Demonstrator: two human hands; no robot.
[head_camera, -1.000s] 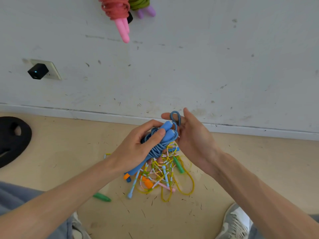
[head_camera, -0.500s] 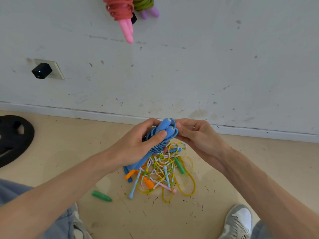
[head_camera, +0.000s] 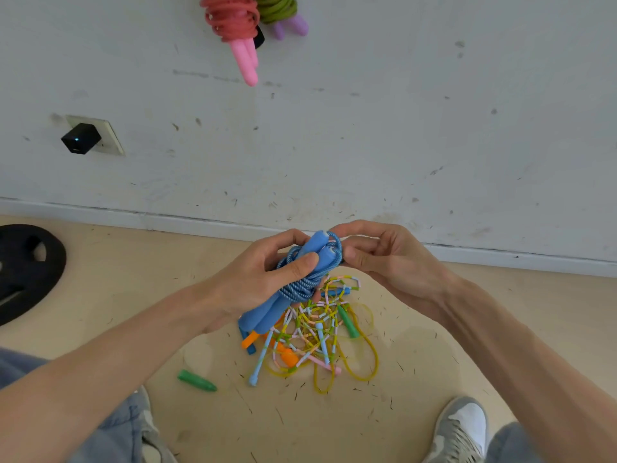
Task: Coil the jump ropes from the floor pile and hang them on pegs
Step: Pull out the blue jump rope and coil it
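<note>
Gripping the blue jump rope (head_camera: 298, 288) in our left hand (head_camera: 252, 279), long axis 1-to-7 o'clock; right hand (head_camera: 391, 263) pinches its top loop.

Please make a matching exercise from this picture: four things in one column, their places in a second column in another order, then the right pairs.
Things
1. blue jump rope
2. red jump rope
3. lone green handle
4. black plug

Places
A. in the wall socket
B. on the floor, left of the pile
C. gripped by the left hand, right hand at its top
D. hanging on the wall

Pairs: 1-C, 2-D, 3-B, 4-A
</note>
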